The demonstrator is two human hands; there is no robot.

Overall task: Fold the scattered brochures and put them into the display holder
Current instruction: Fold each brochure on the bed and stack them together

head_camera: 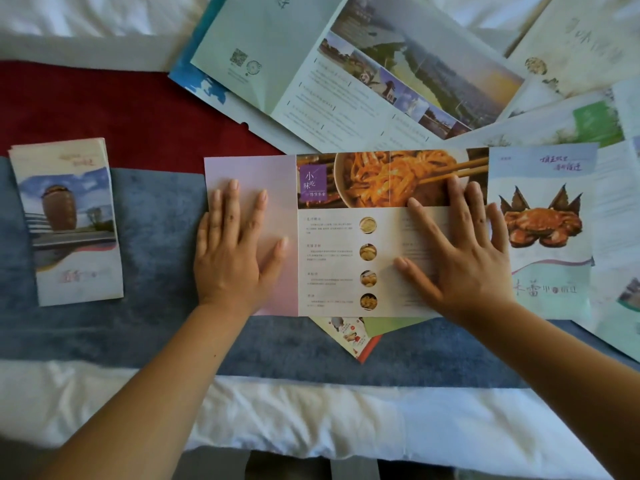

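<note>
A brochure with a noodle photo (332,237) lies opened out flat in the middle of the bed. My left hand (235,247) presses flat on its pale pink left panel, fingers spread and straight. On its right panel rests my right hand (457,247), flat with spread fingers, the outer fingers reaching onto the crab panel (547,271). A small stack of folded brochures (69,223) with a tower picture lies apart at the left. No display holder is in view.
Several unfolded brochures (363,74) fan out across the top and right, overlapping each other. Another brochure corner (353,337) sticks out below the noodle one. Beneath them lie a blue-and-red bed runner (156,209) and white bedding (311,410).
</note>
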